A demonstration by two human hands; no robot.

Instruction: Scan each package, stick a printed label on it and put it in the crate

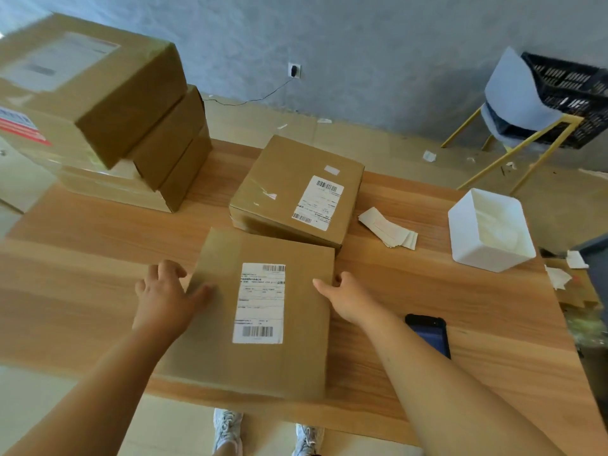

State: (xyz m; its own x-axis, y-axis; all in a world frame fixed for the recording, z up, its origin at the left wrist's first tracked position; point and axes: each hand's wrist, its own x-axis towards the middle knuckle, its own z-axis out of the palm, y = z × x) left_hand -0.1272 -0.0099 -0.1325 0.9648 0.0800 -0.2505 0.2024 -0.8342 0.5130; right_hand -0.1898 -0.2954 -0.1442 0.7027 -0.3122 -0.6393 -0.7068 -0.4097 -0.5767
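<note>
A flat brown package [204, 340] with a white printed label [260, 302] lies on the wooden table [82, 281] in front of me. My left hand [167, 297] grips its left edge, thumb on top. My right hand [345, 296] grips its right edge, thumb on top and fingers curled over the side. Behind it lies a second labelled package [283, 189]. A dark handheld scanner [431, 334] rests on the table by my right forearm. A stack of loose labels [388, 228] lies to the right. The black crate [572, 93] sits on a chair at far right.
Several brown boxes [108, 106] are piled at the table's back left. A white tub [490, 228] stands near the right edge. The white chair [513, 103] has yellow legs. Paper scraps litter the floor. A charger cable hangs from a wall socket [293, 70].
</note>
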